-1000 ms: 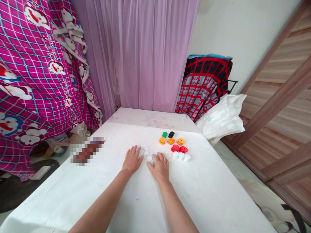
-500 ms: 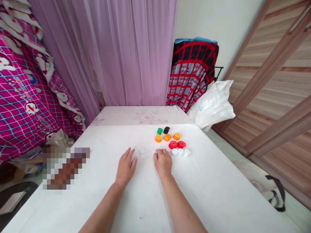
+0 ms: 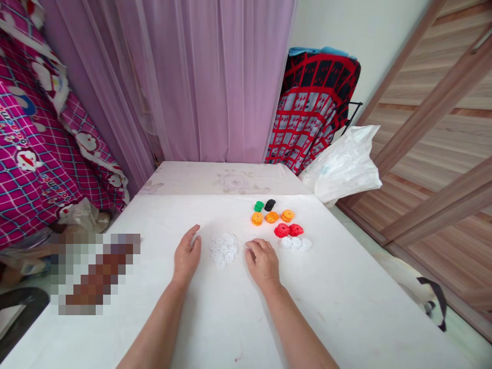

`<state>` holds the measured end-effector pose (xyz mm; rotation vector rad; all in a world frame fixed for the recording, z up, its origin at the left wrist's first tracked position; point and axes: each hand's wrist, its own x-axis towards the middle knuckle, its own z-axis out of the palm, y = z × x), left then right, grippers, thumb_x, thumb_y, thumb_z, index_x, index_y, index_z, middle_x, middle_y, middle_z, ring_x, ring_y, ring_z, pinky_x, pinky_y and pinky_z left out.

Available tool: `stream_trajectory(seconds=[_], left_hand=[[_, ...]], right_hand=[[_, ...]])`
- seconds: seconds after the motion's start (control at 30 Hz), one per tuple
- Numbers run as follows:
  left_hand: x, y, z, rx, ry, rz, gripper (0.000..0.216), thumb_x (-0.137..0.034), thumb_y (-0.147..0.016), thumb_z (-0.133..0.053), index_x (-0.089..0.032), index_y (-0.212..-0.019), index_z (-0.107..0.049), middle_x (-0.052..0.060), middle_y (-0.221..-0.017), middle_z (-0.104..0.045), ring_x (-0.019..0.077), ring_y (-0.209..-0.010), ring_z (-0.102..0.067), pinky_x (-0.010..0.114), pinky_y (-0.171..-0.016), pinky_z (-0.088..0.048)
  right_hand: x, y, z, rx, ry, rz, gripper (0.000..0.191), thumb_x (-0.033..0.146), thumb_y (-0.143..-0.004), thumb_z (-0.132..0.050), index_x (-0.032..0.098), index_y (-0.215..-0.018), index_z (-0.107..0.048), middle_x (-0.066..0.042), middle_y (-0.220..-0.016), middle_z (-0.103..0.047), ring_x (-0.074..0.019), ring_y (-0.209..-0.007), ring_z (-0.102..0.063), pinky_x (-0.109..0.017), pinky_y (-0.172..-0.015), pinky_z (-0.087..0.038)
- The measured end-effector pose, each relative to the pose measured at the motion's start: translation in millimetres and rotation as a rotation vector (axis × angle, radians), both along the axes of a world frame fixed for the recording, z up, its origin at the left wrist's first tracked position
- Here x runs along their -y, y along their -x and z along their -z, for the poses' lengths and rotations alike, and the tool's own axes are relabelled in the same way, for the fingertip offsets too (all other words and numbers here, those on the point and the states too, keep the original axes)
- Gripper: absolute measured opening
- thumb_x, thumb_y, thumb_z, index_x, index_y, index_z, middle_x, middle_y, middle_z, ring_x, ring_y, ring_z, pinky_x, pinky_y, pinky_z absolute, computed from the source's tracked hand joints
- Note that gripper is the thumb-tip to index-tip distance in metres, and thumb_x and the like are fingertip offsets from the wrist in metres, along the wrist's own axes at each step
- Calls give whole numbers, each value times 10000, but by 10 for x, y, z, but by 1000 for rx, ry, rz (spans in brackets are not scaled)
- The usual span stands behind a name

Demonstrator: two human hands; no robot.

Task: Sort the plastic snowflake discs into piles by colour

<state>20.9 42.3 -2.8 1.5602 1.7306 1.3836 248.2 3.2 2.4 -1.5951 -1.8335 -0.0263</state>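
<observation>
A round white lacy piece [image 3: 224, 250], like a crocheted doily, lies flat on the table between my hands. To its left my left hand [image 3: 187, 256] rests on its edge, fingers stretched forward and thumb apart, touching nothing but the cloth. My right hand [image 3: 264, 261] lies palm down on the other side, its fingers curled and thumb against the index finger. Whether a small thing is in that pinch is hidden. Beyond it are white pieces [image 3: 295, 243] in a row, red crocheted rounds [image 3: 288, 230], orange stacks [image 3: 272, 217], a green stack [image 3: 259, 206] and a black stack [image 3: 270, 205].
A white cloth covers the table [image 3: 226, 328], with a flowered strip at its far end. A white plastic bag [image 3: 342, 166] stands by the far right corner. Purple curtains [image 3: 215, 82] hang behind; a wooden wardrobe [image 3: 442, 128] is on the right.
My left hand has moved left, off the edge of the white lacy piece, and turned onto its side. My right hand stays in nearly the same pose. The view has shifted slightly.
</observation>
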Motion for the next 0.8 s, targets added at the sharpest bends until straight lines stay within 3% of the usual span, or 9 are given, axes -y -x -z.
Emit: stream_trajectory(seconds=[0.2,0.4,0.7,0.8], left_hand=[[12,-21,-34,35,1,-15,368,-334,-860,-492,-228,-1186,-625,52,-1264,-649,207,-1200,-576,400,-1073,-416],[33,-34,-44,-33,-5,-4,364,-319,-853,-486,-235,-1179,-625,36,-1248,-660,200,-1181,-591,391,-1053,-444],[59,-11,-84,-82,31,22,382,-324,-849,-486,-221,-1192,-622,46,-1266,-650,213,-1192,-586,400,-1069,-433],[62,-3,-84,-88,37,21,381,-324,-850,-488,-226,-1193,-623,43,-1268,-649,213,-1196,-584,397,-1066,-437]], right_hand=[[22,177,-113,36,141,-146,319,218,-790,-608,259,-1099,-678,-35,-990,-630,-180,-922,-554,-289,-847,-427],[-64,187,-191,85,273,-143,216,264,-789,-642,267,-1002,-678,-15,-956,-635,-170,-897,-572,-272,-795,-412],[-118,190,-2,-149,165,-76,188,212,-761,-599,206,-946,-630,-11,-867,-648,-153,-799,-570,-262,-773,-420],[-186,56,56,-219,69,37,200,256,-777,-569,197,-959,-625,-29,-888,-647,-160,-794,-564,-275,-781,-427]])
